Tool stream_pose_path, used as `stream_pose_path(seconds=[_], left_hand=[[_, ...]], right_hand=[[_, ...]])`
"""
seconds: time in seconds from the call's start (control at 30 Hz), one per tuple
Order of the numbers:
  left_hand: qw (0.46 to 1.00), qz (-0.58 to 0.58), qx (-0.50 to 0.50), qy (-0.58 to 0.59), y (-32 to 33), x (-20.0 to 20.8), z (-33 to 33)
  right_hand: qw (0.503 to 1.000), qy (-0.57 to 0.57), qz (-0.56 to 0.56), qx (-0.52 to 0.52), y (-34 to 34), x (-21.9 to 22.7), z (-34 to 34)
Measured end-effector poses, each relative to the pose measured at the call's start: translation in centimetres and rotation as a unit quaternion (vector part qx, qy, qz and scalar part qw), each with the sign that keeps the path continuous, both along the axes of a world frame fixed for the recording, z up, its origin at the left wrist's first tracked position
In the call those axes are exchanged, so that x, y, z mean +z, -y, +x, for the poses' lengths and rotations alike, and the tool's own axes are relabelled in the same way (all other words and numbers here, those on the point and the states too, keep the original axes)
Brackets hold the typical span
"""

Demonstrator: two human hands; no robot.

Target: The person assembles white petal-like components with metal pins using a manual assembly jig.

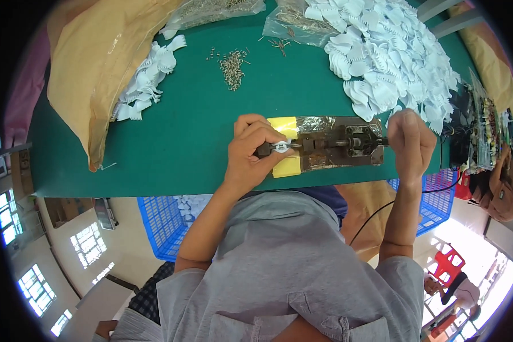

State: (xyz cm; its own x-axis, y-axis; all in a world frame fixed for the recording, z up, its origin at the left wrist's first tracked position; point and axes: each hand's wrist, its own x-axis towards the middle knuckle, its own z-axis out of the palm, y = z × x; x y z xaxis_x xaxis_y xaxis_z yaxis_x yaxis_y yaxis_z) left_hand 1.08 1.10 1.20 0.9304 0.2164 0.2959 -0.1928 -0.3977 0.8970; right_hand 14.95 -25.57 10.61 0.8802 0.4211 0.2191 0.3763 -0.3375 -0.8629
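A dark metal bench fixture point(336, 143), with a rod along its length, lies on the green tabletop in front of me. At its left end my left hand point(253, 145) pinches a small white plastic piece point(281, 147) between thumb and fingers, against the fixture's tip. Yellow tape point(286, 166) covers the base beside that piece. My right hand point(410, 139) is closed in a fist at the fixture's right end, around the handle where the rod runs into it. The fingers hide most of that handle.
White comb-edged plastic pieces point(382, 57) are heaped at the far right, more point(154, 74) spill from a tan sack point(97, 68) at left. Small metal parts point(232, 69) lie mid-table; clear bags point(299, 25) stand behind. Blue baskets point(157, 228) sit below the near edge. Other people are at right.
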Motion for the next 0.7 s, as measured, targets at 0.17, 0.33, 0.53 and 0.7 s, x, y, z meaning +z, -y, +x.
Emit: stream_pose_path(seconds=[0.17,0.33,0.53,0.7], left_hand=[[1.000,0.008,0.012,0.016,0.1,-0.2,0.3],[1.000,-0.014,0.008,0.000,-0.1,0.1,-0.2],[0.930,-0.304,0.034,0.205,-4.0,2.0,-3.4],[0.985,-0.071,0.118,-0.108,-12.4,7.1,-16.0]], right_hand=[[0.959,-0.102,0.260,0.046,0.5,-1.9,0.9],[0.768,-0.299,0.566,0.016,5.0,-4.5,4.2],[0.604,-0.417,0.678,0.028,7.6,-10.4,4.5],[0.623,-0.398,0.673,0.024,7.4,-10.6,4.7]])
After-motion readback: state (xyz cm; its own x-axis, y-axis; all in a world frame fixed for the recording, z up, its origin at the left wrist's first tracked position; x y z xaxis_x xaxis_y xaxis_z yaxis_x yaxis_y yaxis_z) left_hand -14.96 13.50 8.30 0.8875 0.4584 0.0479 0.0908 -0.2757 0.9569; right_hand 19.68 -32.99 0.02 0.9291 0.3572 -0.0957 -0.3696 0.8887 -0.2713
